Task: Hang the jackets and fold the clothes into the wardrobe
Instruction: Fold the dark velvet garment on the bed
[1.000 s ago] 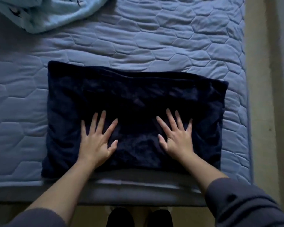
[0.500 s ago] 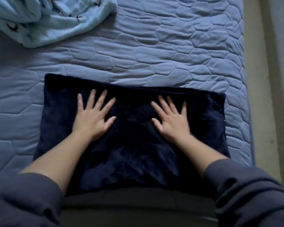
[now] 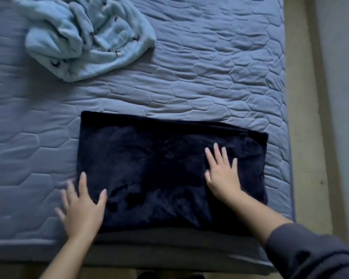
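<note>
A dark navy fleece garment (image 3: 159,170) lies folded into a flat rectangle near the front edge of the bed. My right hand (image 3: 223,174) lies flat on its right part with the fingers straight and spread. My left hand (image 3: 83,208) is at the garment's lower left corner, fingers spread, the thumb on the fabric and the other fingers over the mattress; it is blurred. A crumpled light blue fleece garment (image 3: 85,37) sits at the back left of the bed.
The blue quilted mattress (image 3: 210,77) fills most of the view, with its front edge (image 3: 169,250) close to me. A beige floor strip and a wall (image 3: 310,117) run along the right side.
My left hand has slid from the garment's middle left to its lower left corner. My right hand has moved right across the fabric. The view has pulled back from the bed.
</note>
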Available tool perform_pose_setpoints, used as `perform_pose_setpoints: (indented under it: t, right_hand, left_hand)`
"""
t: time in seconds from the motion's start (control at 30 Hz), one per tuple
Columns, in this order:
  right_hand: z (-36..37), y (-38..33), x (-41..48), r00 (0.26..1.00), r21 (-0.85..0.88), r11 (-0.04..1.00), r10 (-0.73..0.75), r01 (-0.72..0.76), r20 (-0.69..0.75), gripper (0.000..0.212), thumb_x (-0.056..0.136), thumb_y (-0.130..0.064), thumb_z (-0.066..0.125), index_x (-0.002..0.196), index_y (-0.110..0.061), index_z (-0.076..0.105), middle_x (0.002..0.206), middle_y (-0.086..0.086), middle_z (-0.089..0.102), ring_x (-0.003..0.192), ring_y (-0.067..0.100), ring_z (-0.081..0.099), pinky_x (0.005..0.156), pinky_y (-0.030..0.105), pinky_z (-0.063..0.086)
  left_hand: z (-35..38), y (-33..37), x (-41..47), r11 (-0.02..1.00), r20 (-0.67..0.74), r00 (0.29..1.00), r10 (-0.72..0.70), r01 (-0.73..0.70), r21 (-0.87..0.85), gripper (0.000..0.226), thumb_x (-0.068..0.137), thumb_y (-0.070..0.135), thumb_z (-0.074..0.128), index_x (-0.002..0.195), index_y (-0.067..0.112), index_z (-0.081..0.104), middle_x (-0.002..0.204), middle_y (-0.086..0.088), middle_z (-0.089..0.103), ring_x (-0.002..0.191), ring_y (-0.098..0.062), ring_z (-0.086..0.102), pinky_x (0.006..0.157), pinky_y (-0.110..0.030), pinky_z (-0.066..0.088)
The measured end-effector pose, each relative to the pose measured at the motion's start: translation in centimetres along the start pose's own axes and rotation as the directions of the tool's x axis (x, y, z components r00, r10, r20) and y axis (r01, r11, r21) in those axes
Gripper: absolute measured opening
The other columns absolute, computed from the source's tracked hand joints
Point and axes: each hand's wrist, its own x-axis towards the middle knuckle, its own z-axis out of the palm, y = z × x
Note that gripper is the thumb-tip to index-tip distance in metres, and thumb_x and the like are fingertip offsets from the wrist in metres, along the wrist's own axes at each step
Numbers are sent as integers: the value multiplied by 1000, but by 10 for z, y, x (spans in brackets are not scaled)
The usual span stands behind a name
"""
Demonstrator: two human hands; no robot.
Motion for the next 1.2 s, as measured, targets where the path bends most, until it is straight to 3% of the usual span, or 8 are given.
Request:
perform_pose_setpoints:
  t: [0.1, 0.2, 0.3, 0.37, 0.57, 0.87, 1.0, 1.2]
  right_hand:
    - [0, -44, -19, 974, 64, 987, -159, 151, 159, 65, 96, -35, 37, 153, -30, 5, 161, 3, -9, 148, 25, -9, 116, 57, 6]
    - [-3, -68, -20, 964, 75, 987, -155, 142, 214, 64, 96, -35, 37, 152, -27, 8, 160, 9, -8, 148, 27, -9, 115, 58, 5]
    - [-11, -75, -14, 965, 31, 991, -134, 130, 226, 65, 94, -38, 44, 151, -25, 16, 160, 12, 3, 147, 29, 4, 115, 55, 12]
    - [-20, -76, -4, 974, -11, 989, -142, 146, 177, 64, 89, -43, 52, 145, -24, 28, 152, 15, 24, 139, 31, 25, 109, 50, 25]
    - [-58, -76, 66, 985, 48, 983, -175, 175, -3, 63, 85, -45, 60, 139, -18, 41, 145, 6, 37, 134, 26, 34, 106, 47, 30]
    - [-83, -101, 168, 874, 171, 957, -285, 235, 394, 96, 66, -75, 63, 140, -18, 41, 144, 3, 45, 129, 20, 45, 109, 32, 32]
    - [-85, -111, 168, 769, 200, 979, -161, 44, 618, 115, 39, -78, 77, 136, -23, 47, 137, -2, 53, 121, 21, 54, 105, 43, 42]
    - [-110, -95, 121, 549, 97, 944, 97, -315, 830, 62, 55, -45, 85, 103, -8, 70, 93, 15, 74, 76, 29, 73, 62, 36, 58]
  left_hand:
    - [-6, -15, -28, 833, 193, 917, -349, 398, -385, 75, 83, 47, 65, 139, 7, 35, 140, -22, 43, 123, -41, 45, 99, -52, 41]
    - [-10, -11, -41, 397, 397, 740, -543, 642, -656, 78, 78, 40, 75, 137, 7, 37, 137, -16, 48, 119, -36, 50, 97, -48, 45]
    - [-4, 1, -51, -221, 694, 595, -406, 672, -706, 77, 76, 38, 78, 139, 15, 41, 138, -8, 51, 117, -29, 54, 98, -50, 46]
    - [3, 17, -58, -385, 771, 585, -252, 670, -634, 81, 71, 43, 78, 140, 19, 44, 138, -7, 52, 117, -28, 55, 101, -50, 44]
    - [28, 61, -90, -513, 820, 547, -167, 662, -546, 112, 32, 51, 88, 132, 21, 50, 123, -9, 60, 102, -31, 62, 85, -48, 54]
    - [90, 93, -106, -533, 804, 594, -38, 668, -519, 113, 27, 57, 92, 128, 21, 56, 123, -7, 63, 113, -29, 59, 97, -49, 48]
    - [98, 88, -105, -520, 753, 658, 11, 647, -557, 92, 42, 49, 90, 123, 19, 61, 118, -6, 68, 110, -27, 62, 95, -46, 49]
    - [56, 93, -109, -417, 666, 724, 177, 669, -615, 78, 53, 43, 82, 124, 15, 61, 118, -10, 67, 111, -29, 62, 96, -46, 49]
